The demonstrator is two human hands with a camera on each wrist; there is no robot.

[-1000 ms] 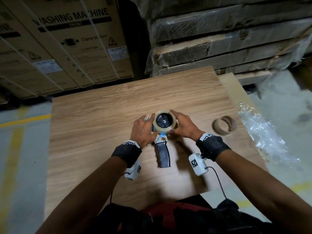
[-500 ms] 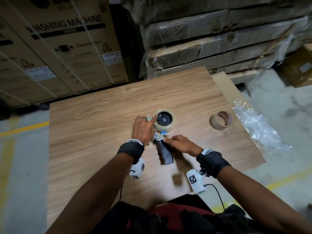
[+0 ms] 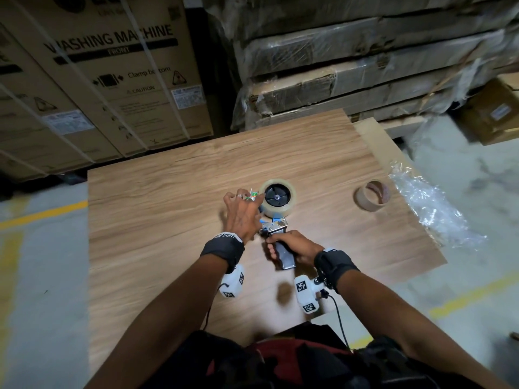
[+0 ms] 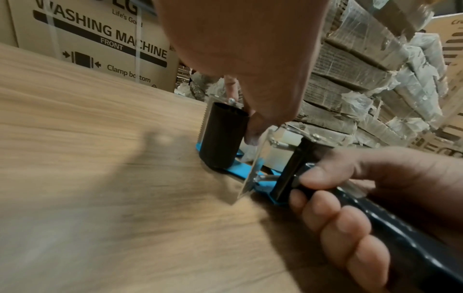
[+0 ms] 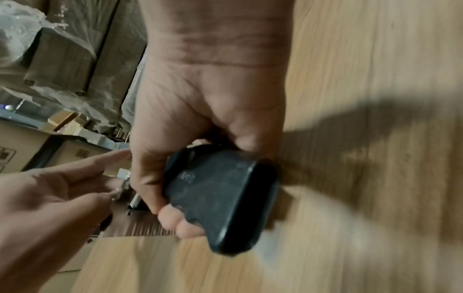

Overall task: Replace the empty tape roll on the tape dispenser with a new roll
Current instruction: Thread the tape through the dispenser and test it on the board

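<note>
While the right hand (image 3: pixel 292 245) wraps the tape dispenser (image 3: pixel 276 228) handle, the left hand (image 3: pixel 243 211), fingers loosely spread, touches beside the new roll (image 3: pixel 278 197); the empty core (image 3: pixel 371 195) lies far right.

Cardboard box (image 3: pixel 118 80), beyond the left grip (image 3: pixel 241 217) at the far edge of the desk (image 3: pixel 168 248): printed "WASHING MACHINE", with "FRONT" on a black bar beneath. Below that, a clamp symbol with "Clamp bottom", then "CAUTION" beside a warning triangle. Left wrist view adds "LG" and "Life's Good" above the heading. White stickers on the box: illegible.
</note>
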